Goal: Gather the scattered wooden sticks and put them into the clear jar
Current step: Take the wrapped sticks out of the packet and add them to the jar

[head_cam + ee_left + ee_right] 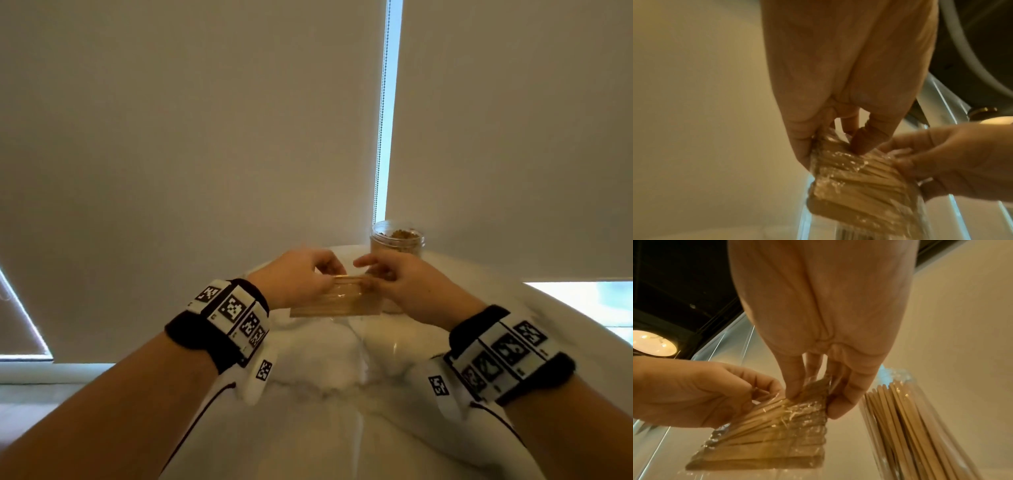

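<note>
A clear plastic packet of wooden sticks (pixel 337 300) hangs above the white table (pixel 342 394), held between both hands. My left hand (pixel 301 279) pinches its upper left corner, and in the left wrist view the packet (pixel 859 183) sits under that hand's fingers (pixel 863 142). My right hand (pixel 394 277) pinches the upper right corner; the right wrist view shows its fingers (pixel 795 386) on the crinkled film of the packet (pixel 777 434). The clear jar (pixel 397 241) stands just behind the right hand, with stick ends showing at its mouth. Upright sticks fill the jar (pixel 906 426).
The table is white marble-patterned and rounded, its far edge near the jar. Closed roller blinds (pixel 205 137) with a bead chain (pixel 382 120) cover the windows behind. A round ceiling lamp (pixel 651 344) shows overhead in the right wrist view.
</note>
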A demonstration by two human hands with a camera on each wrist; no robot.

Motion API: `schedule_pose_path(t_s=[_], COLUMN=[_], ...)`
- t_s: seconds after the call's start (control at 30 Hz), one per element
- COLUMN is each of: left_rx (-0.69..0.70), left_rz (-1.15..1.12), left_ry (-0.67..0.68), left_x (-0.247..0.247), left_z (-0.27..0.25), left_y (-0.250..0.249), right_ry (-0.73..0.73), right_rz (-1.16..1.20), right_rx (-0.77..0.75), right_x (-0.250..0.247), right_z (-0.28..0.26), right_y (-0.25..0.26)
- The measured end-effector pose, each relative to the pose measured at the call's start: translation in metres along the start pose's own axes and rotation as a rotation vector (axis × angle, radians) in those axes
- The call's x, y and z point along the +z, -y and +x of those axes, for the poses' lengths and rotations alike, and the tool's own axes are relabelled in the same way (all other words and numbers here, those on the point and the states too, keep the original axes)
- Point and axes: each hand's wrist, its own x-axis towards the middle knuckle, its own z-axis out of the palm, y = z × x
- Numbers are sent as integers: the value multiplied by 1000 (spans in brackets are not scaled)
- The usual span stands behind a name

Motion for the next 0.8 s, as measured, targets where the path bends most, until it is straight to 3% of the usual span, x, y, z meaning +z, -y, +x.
schedule_pose_path(t_s=[0.1, 0.2, 0.23, 0.3, 0.4, 0.63, 0.8], left_rx=[94, 45, 12, -64, -75, -60, 5], left_rz=[-228, -640, -765, -993, -1136, -1172, -1161], left_ry=[-215, -523, -529, -380, -205, -292, -235], left_x=[-7, -6, -3, 8, 24, 48, 49], left_z=[-4, -3, -2, 1, 8, 29, 33], left_y=[-14, -21, -24, -33, -49, -58, -51], right_ry=[-106, -204, -230, -271, -336, -279, -179], right_rz=[77, 430, 555, 735, 823, 506, 556], right_rx=[-6, 55, 73, 100, 134, 97, 95], right_x=[-9, -15, -17, -21, -20, -30, -51], right_z=[-14, -27, -31, -33, -27, -22, -28], right_y=[-2, -2, -1, 5, 7, -10, -19])
